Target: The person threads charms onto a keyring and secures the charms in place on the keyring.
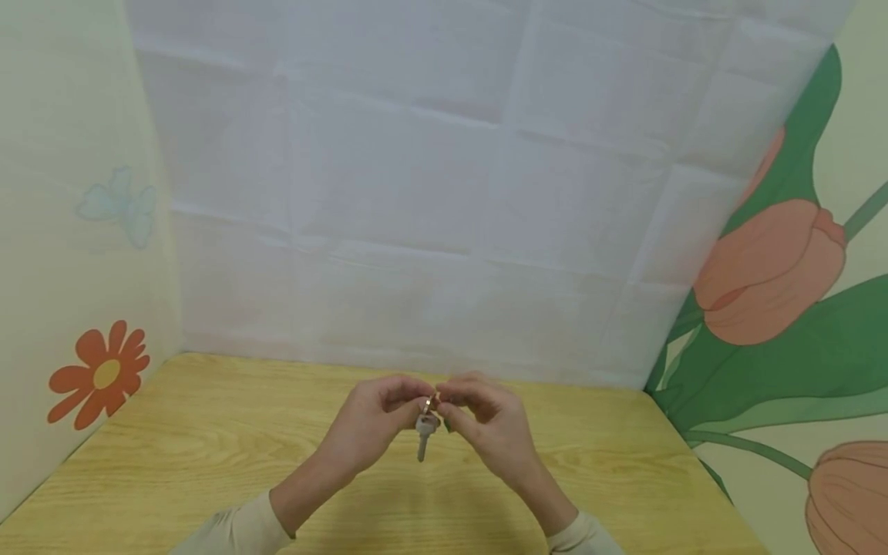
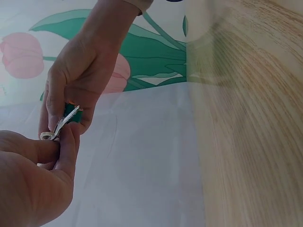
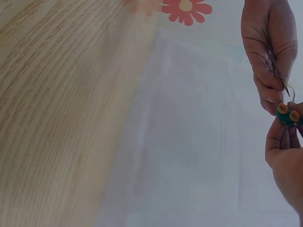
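Note:
Both hands meet close over the wooden table, centre of the head view. A silver key hangs below the fingertips from a metal ring. Thumb and fingers of the left hand pinch the ring; in the left wrist view the key sticks out past them. The right hand grips a small green charm with orange round parts, partly hidden by its fingers. In the right wrist view the ring spans the gap between the left fingertips and the charm.
Beneath the hands lies a wood-grain table. A creased white sheet rises behind it. The left wall carries a printed red flower, the right wall large printed tulips.

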### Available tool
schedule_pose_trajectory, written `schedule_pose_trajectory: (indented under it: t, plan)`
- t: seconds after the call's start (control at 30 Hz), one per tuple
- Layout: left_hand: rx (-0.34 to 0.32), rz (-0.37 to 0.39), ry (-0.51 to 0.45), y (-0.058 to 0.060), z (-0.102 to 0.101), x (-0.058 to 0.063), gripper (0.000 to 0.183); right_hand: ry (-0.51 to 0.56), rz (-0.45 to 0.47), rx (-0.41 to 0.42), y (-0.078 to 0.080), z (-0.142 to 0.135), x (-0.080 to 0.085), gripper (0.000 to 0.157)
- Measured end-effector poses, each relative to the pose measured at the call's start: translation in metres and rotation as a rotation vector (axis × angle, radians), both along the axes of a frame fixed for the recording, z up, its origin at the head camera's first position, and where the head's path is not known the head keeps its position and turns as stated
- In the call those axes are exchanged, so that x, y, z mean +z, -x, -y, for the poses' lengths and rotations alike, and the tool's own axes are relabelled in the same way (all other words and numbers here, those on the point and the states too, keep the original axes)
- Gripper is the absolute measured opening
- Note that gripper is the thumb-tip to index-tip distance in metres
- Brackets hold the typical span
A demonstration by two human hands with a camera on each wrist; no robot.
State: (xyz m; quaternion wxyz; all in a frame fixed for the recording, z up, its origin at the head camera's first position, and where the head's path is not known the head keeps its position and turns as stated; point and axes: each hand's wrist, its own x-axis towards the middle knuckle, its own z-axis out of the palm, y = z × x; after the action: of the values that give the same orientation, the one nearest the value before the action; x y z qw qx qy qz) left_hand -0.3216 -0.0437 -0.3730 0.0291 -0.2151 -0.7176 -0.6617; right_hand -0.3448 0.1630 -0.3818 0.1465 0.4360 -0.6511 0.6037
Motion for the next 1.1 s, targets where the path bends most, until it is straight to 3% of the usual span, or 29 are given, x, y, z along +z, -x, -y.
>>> schedule_pose_trajectory:
  t: [0.47,0.7,1.1]
  plan:
    - [0.030,0.012,0.020,0.0003,0.0006,-0.0009,0.016,-0.012,-0.021,-0.002,-0.0007,0.0005,0.0002,0.020]
    - [0.059,0.016,0.026,-0.0003,0.0001,0.0002,0.017,-0.029,-0.009,-0.049,0.0001,0.0004,0.0000,0.019]
    - [-0.029,0.130,-0.053,0.0023,0.0027,-0.0004,0.028,-0.055,-0.008,-0.066,0.0012,-0.0012,-0.0012,0.021]
